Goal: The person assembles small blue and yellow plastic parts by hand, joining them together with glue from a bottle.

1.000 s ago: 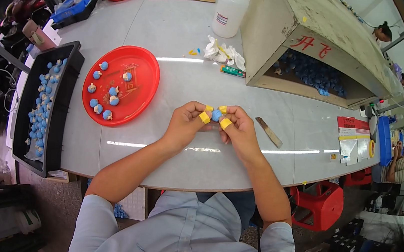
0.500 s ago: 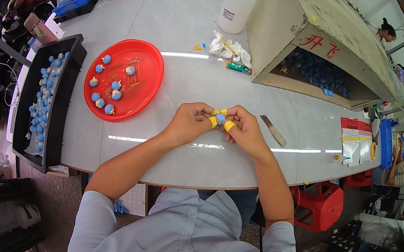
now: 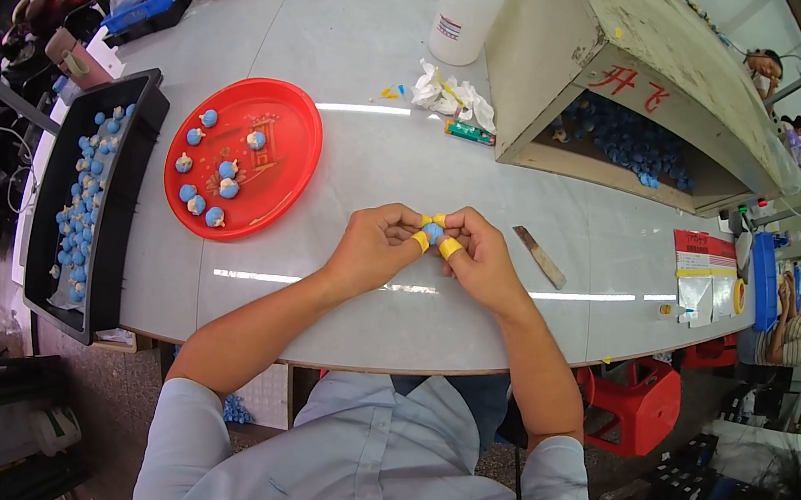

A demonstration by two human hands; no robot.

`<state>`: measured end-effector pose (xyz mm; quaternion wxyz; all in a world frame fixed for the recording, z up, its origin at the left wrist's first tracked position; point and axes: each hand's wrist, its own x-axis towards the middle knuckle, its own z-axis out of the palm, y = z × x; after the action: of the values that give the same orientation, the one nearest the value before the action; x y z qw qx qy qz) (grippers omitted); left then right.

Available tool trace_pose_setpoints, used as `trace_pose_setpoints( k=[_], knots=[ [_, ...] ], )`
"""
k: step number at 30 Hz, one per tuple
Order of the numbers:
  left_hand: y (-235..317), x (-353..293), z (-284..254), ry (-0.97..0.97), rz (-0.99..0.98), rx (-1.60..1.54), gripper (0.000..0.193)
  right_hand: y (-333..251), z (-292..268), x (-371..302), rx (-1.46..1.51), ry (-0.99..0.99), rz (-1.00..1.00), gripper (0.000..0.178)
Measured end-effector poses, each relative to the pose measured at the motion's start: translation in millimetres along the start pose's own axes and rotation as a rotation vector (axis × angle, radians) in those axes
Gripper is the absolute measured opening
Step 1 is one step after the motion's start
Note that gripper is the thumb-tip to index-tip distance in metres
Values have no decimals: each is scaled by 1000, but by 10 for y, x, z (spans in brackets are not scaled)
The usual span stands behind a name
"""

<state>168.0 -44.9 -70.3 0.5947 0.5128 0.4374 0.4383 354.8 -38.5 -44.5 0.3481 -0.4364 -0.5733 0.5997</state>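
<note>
Right now both hands, left hand and right hand, pinch a small blue piece between yellow-taped fingers above the tabletop's near edge; a loosened pinch could drop it off that edge.

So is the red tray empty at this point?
No, the red tray left of the hands holds about nine small blue pieces, scattered over its left half.
</note>
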Motion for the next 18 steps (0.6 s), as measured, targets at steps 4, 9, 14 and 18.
trace_pose_setpoints(
  k=[4,9,14,18],
  knots=[
    [9,10,2,13,8,29,22,29,10,12,-1,16,-23,14],
    [4,23,-12,23,-1,22,23,32,46,12,1,43,-40,18],
    [-1,38,-1,18,43,-11,26,44,13,22,8,48,-67,22],
    [-36,54,-20,4,39,-32,26,23,-7,21,24,27,-34,23]
  ],
)
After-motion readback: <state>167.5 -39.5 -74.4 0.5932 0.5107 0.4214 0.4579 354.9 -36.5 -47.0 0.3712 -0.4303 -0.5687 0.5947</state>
